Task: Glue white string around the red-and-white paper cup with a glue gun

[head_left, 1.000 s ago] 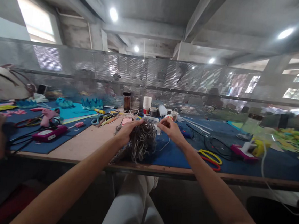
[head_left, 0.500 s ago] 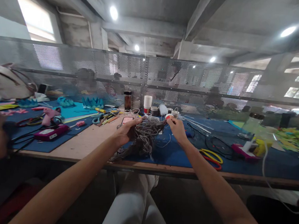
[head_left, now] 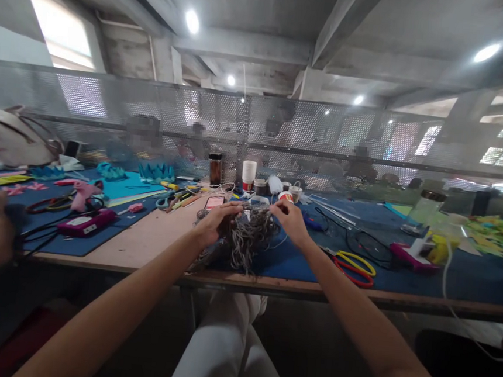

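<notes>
- the tangled bundle of grey cord (head_left: 249, 244) hangs between the two hands at the near side of the table (head_left: 123, 245), a mop of many thin strands that loop, curl and cross one another.
- its colour is dull grey, with darker patches deep among the strands; the lower ends reach close to the wooden edge, and a looser part sprawls leftward, partly hidden by the left wrist.
- the left hand (head_left: 218, 221) has its fingers drawn together, pinching the bundle's upper left.
- the right hand (head_left: 289, 218) has thumb and forefinger brought together, pinching strands at the upper right; how many is too small to tell.
- just behind the right hand sits a red-and-white paper cup (head_left: 285, 197), its inside hidden.
- farther back stand nested white paper cups (head_left: 249, 168), the lowest part of the stack red.
- left of them, an upright dark-lidded jar (head_left: 214, 172) holds something brown; whether liquid or solid, i cannot tell.
- right of the stack, a small pale cup (head_left: 295, 193) has a handle-like loop above its rim.
- far to the right is a clear jar (head_left: 424, 212) with a dark lid.
</notes>
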Demonstrator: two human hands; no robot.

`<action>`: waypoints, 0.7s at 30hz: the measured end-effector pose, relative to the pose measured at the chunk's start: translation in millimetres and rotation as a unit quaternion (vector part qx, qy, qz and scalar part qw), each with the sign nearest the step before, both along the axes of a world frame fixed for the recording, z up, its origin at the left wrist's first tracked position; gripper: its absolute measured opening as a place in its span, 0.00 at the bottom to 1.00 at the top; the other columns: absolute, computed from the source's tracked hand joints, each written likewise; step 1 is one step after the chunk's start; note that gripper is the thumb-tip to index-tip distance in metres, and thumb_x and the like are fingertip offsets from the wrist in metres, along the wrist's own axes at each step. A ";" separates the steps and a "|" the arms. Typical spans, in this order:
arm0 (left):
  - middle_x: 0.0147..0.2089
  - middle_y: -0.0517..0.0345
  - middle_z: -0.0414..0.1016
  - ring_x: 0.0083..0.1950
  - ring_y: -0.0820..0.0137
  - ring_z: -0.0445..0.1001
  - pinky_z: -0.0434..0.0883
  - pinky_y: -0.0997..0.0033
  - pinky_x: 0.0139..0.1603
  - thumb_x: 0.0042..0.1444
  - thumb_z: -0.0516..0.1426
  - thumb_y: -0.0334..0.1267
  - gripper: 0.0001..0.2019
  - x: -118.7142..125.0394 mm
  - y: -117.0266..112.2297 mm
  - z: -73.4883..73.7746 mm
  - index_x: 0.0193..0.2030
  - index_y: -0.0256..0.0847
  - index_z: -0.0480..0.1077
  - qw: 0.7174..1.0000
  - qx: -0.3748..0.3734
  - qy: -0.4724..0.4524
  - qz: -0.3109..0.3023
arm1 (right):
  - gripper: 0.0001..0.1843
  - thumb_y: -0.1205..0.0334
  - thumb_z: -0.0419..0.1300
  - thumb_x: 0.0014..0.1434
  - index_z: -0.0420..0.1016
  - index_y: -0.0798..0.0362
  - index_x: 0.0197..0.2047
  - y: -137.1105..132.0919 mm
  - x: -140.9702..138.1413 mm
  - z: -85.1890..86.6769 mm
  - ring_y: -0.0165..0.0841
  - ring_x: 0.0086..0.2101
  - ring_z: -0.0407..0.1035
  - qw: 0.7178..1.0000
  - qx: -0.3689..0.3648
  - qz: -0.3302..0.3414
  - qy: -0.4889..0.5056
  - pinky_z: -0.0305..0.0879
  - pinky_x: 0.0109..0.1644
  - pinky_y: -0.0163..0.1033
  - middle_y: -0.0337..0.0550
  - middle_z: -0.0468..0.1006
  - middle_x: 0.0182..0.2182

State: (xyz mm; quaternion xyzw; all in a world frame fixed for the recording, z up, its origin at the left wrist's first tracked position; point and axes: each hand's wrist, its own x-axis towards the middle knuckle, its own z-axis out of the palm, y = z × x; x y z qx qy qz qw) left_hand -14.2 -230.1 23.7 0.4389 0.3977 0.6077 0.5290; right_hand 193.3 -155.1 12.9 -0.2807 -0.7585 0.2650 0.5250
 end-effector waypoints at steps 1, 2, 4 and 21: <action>0.25 0.64 0.73 0.22 0.79 0.66 0.61 0.81 0.21 0.47 0.67 0.36 0.10 -3.0 0.2 0.3 0.37 0.39 0.76 1.000 0.004 0.008 0.012 | 0.14 0.51 0.59 0.59 0.73 0.53 0.30 5.0 4.0 1.2 0.31 0.28 0.63 0.999 -0.002 -0.026 0.025 0.59 0.35 0.36 0.36 0.71 0.25; 0.25 0.65 0.72 0.22 0.79 0.64 0.59 0.81 0.20 0.47 0.67 0.37 0.10 -5.5 0.3 0.6 0.36 0.39 0.76 1.000 0.011 0.017 0.024 | 0.14 0.51 0.59 0.58 0.73 0.53 0.31 9.3 8.2 2.3 0.31 0.28 0.63 0.998 -0.002 -0.050 0.045 0.59 0.35 0.36 0.36 0.71 0.25; 0.25 0.64 0.72 0.23 0.78 0.64 0.59 0.80 0.21 0.45 0.68 0.39 0.11 -8.9 0.4 0.9 0.35 0.39 0.76 0.998 0.025 0.037 0.046 | 0.15 0.49 0.59 0.58 0.75 0.53 0.32 14.7 16.2 4.0 0.32 0.29 0.63 0.996 -0.006 -0.074 0.052 0.59 0.35 0.37 0.37 0.72 0.26; 0.30 0.60 0.74 0.38 0.65 0.71 0.64 0.71 0.39 0.54 0.60 0.47 0.14 -30.0 -3.5 5.3 0.25 0.40 0.73 0.901 0.143 0.354 0.209 | 0.15 0.48 0.65 0.52 0.76 0.52 0.34 16.8 60.8 23.8 0.32 0.31 0.68 0.979 -0.110 -0.037 0.168 0.63 0.37 0.38 0.41 0.77 0.32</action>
